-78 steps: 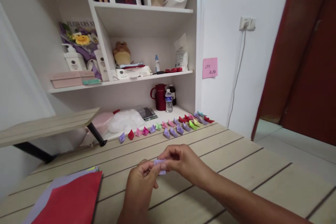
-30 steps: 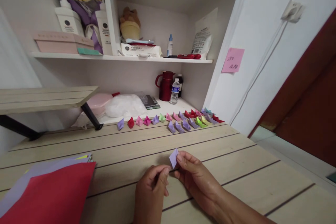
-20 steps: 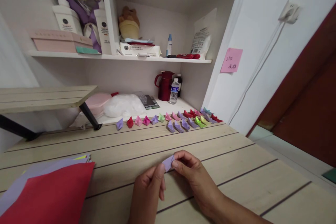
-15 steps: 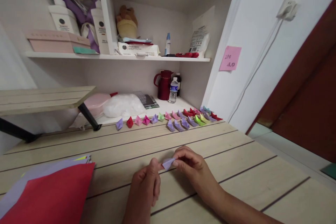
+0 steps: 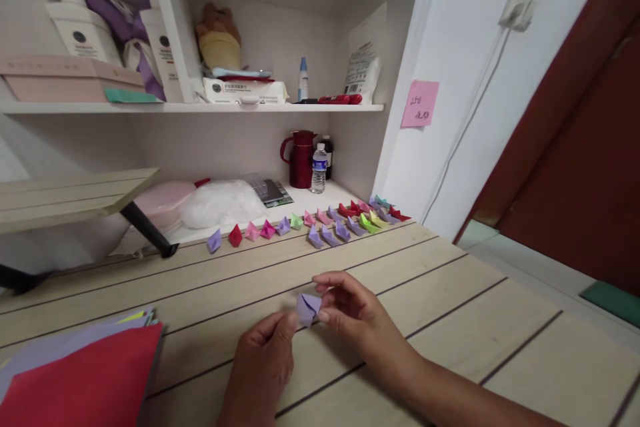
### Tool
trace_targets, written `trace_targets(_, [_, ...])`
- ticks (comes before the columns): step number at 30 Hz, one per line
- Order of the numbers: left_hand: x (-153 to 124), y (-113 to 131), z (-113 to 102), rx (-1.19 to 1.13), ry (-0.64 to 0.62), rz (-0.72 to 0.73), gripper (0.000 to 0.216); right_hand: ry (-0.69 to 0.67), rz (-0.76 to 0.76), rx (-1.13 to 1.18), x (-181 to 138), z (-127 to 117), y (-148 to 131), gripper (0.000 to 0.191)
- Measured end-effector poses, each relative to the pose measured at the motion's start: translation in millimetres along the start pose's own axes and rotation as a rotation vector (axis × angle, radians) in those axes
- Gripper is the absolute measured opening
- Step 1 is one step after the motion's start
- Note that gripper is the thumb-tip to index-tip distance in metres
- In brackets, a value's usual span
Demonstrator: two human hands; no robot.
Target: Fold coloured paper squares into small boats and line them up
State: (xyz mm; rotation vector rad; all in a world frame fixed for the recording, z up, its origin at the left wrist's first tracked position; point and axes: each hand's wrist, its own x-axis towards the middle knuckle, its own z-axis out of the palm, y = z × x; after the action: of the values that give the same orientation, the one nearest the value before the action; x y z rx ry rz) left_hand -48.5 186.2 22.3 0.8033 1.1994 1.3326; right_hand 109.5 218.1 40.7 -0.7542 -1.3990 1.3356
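A small lavender piece of folded paper (image 5: 308, 309) is held just above the table, an open fold with a dark slit facing me. My left hand (image 5: 267, 353) pinches its lower left edge between thumb and curled fingers. On the other side, my right hand (image 5: 357, 313) has its thumb at the paper's right edge; its index finger is lifted and curved above, and the other fingertips are partly hidden. Beyond the hands stand small folded paper boats in rows, among them a lavender boat (image 5: 214, 241), a red boat (image 5: 235, 235) and a lime green boat (image 5: 369, 224).
Coloured paper sheets, red on top (image 5: 85, 373), lie at the left on the slatted wooden table (image 5: 450, 333). Behind is a white shelf (image 5: 200, 107) with a dark red jug (image 5: 301, 160) and a water bottle (image 5: 319, 169). A small raised stand (image 5: 75, 197) is at far left.
The paper has turned from a flat, narrow triangle to a wider shape with its fold showing. My right index finger has lifted off it. The view has shifted to the right.
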Motion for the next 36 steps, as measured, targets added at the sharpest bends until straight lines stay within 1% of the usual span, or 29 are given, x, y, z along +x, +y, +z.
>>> trace_targets(2, [-1,4,0,-0.007,0.002,-0.013,0.057,-0.026,0.084,0.141,0,1,1,0.047])
trace_targets(4, [-3,9,0,-0.030,0.001,-0.043,0.058,-0.053,0.104,0.194,1,1,2,0.054])
trace_targets(8, [-11,21,-1,-0.064,-0.010,-0.104,0.058,-0.046,0.082,0.089,0,0,1,0.060])
trace_targets(11, [-14,27,-4,-0.102,-0.055,-0.123,0.058,-0.070,0.072,0.017,-3,1,-1,0.060])
trace_targets(16, [-13,24,-7,-0.106,-0.090,-0.120,0.058,-0.126,0.089,0.026,-5,6,-2,0.059])
trace_targets(19, [-11,22,-5,-0.089,-0.060,-0.101,0.058,-0.130,0.103,0.043,-5,8,0,0.062])
trace_targets(24, [-8,17,-1,-0.041,0.009,-0.111,0.061,-0.111,0.118,0.078,-6,8,2,0.062])
trace_targets(27, [-6,11,0,-0.020,0.032,-0.093,0.060,-0.091,0.102,0.013,-9,8,1,0.058])
trace_targets(32, [-6,1,2,0.087,0.038,-0.039,0.049,-0.046,0.066,-0.165,-12,8,-4,0.048])
trace_targets(34, [-6,2,3,0.106,0.035,-0.030,0.050,-0.049,0.044,-0.190,-12,8,-4,0.047])
trace_targets(36, [-6,4,3,0.106,0.024,-0.054,0.054,-0.051,0.024,-0.191,-11,7,-4,0.045])
